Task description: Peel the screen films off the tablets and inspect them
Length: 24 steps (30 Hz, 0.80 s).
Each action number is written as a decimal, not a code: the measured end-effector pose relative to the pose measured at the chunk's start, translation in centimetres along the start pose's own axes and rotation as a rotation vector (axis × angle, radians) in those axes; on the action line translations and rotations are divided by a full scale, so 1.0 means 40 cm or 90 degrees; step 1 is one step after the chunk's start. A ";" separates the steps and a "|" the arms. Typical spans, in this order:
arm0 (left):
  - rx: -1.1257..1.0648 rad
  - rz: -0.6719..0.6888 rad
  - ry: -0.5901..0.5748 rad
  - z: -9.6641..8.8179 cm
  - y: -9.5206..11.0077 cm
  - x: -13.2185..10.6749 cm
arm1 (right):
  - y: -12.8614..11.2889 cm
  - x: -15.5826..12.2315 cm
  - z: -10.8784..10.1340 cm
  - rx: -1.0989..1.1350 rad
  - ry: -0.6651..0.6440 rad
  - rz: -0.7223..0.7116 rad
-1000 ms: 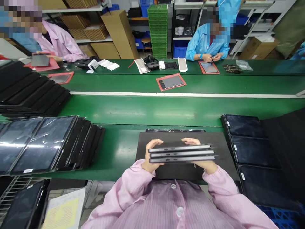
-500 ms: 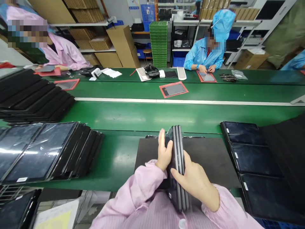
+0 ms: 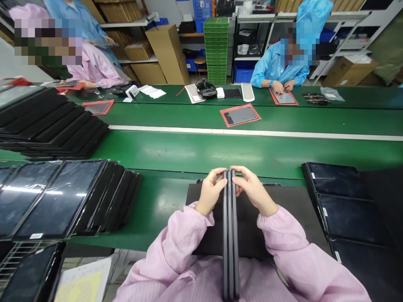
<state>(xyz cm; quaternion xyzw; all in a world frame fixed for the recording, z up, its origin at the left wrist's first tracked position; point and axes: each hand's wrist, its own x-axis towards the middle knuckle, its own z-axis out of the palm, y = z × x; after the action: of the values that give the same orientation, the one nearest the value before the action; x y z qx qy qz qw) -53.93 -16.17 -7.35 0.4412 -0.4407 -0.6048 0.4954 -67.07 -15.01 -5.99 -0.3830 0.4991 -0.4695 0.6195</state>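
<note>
Three thin dark tablets stand on edge side by side, held upright over a black mat and close to my body. My left hand has its thumb and fingers closed on the far upper end of the leftmost tablet. On the other side, my right hand grips the far end of the rightmost one, thumb toward me and fingers at the top edge. Narrow gaps show between the tablets. Their flat faces are mostly hidden from this angle.
Film-covered dark screens lie in stacks at left, below piled black trays. At right sits a black tray of similar screens. Across the green bench, a person in blue handles a panel on a red mat.
The tablets have turned from leaning to nearly straight upright. My right hand has moved from their near side up to the far end, and my left fingers have closed there too.
</note>
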 end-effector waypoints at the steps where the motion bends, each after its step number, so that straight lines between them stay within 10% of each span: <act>1: 0.002 -0.003 -0.011 -0.001 0.005 0.001 | 0.000 -0.003 0.000 0.012 0.009 0.004; 24: -0.059 0.067 -0.175 -0.044 -0.031 -0.005 | 0.004 -0.032 -0.024 -0.105 -0.078 -0.004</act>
<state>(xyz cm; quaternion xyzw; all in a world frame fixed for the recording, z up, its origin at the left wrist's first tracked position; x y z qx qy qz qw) -52.47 -16.00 -8.90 0.3075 -0.4984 -0.6523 0.4812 -68.04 -13.75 -6.00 -0.4623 0.4962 -0.4046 0.6135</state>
